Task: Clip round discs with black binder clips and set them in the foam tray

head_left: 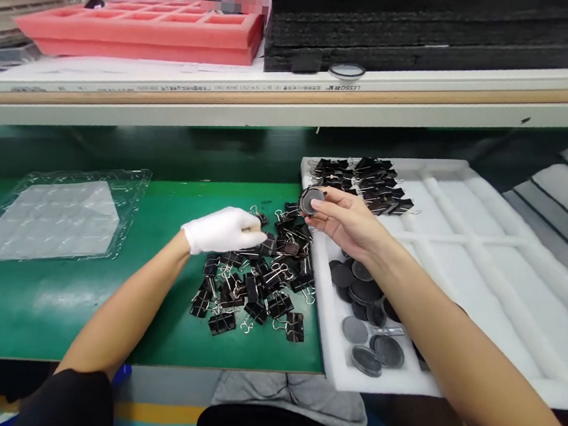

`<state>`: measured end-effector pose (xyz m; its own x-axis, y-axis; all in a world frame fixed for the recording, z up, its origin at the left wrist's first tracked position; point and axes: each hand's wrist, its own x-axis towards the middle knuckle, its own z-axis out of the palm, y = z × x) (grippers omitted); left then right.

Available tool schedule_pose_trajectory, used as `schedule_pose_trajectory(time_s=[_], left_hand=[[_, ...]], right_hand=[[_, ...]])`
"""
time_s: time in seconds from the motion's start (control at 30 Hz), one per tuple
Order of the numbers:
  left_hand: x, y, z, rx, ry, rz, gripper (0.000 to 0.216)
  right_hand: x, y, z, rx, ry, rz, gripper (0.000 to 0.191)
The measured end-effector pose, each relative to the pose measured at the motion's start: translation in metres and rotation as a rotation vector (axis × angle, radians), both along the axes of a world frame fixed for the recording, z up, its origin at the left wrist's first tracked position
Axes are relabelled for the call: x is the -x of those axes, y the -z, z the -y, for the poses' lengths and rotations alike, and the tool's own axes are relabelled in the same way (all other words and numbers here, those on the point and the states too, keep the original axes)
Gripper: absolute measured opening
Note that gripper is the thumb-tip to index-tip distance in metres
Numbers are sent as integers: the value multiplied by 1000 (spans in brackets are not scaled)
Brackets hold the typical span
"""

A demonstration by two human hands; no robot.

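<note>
My left hand [224, 231], in a white glove, reaches over a pile of black binder clips [251, 287] on the green table. Its thumb and fingers are pinched together on a binder clip [269, 244] at the pile's upper edge. My bare right hand [346, 220] holds a round dark disc [312, 202] with a thin rim, upright between thumb and fingers. This hand is above the left edge of a white foam tray [322, 310]. More dark discs [364, 291] lie in the tray's near left compartment, partly hidden by my right forearm.
Clustered binder clips [367, 181] fill the tray's far left compartment. A clear plastic tray [63, 215] lies on the left. Above the table runs a shelf edge [274, 105] with pink foam [145, 35], black foam sheets [432, 33] and a ring-rimmed disc [346, 70]. Grey sheets [566, 200] are stacked right.
</note>
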<state>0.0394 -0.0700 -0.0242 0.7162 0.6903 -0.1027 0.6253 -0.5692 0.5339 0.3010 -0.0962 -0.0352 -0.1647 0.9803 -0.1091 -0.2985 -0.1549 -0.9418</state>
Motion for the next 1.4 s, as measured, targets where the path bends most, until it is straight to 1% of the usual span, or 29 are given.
schedule_pose_trajectory(time_s=[0.1, 0.17, 0.23, 0.3, 0.37, 0.47, 0.5, 0.57, 0.63, 0.73, 0.83, 0.97, 1.1, 1.17, 1.27, 1.33, 1.4], left_hand=[[4, -14, 1, -28, -149, 119, 41], [0, -18, 7, -115, -248, 217, 39], [-7, -19, 15, -229, -294, 284, 39], [-14, -18, 22, -318, -284, 299, 40], [-19, -18, 27, -347, -262, 291, 42], [-20, -21, 29, -360, -330, 281, 41], [-19, -22, 29, -353, -350, 266, 38], [-20, -22, 29, -306, -340, 233, 35], [-21, -21, 30, -243, -304, 224, 40], [-24, -19, 33, -196, -315, 260, 48], [-25, -17, 35, -159, -318, 269, 49], [-25, -14, 36, -155, -309, 287, 50], [-27, -13, 35, -204, -278, 317, 51], [-27, -15, 34, -234, -296, 323, 50], [-27, -16, 31, -250, -331, 323, 46], [-27, -16, 29, -236, -338, 324, 44], [-27, -14, 28, -204, -329, 325, 43]], right_hand=[[-1, -4, 4, -29, -93, 43, 35], [2, -4, 8, -58, -153, 70, 35], [7, -4, 12, -75, -186, 66, 35], [12, -2, 15, -79, -192, 46, 36], [15, 0, 17, -88, -182, 31, 37], [15, 0, 18, -118, -170, 11, 40], [14, 0, 18, -129, -174, 11, 41], [12, -1, 17, -156, -182, 23, 41], [10, -1, 17, -186, -190, 46, 40], [8, -2, 17, -222, -217, 78, 38], [7, -4, 18, -251, -242, 120, 34], [6, -5, 18, -265, -254, 139, 32], [4, -6, 17, -238, -280, 123, 34], [3, -6, 15, -197, -232, 82, 34], [3, -7, 12, -91, -66, -45, 34], [6, -6, 10, -14, 28, -124, 33], [10, -4, 10, 34, 67, -169, 32]])
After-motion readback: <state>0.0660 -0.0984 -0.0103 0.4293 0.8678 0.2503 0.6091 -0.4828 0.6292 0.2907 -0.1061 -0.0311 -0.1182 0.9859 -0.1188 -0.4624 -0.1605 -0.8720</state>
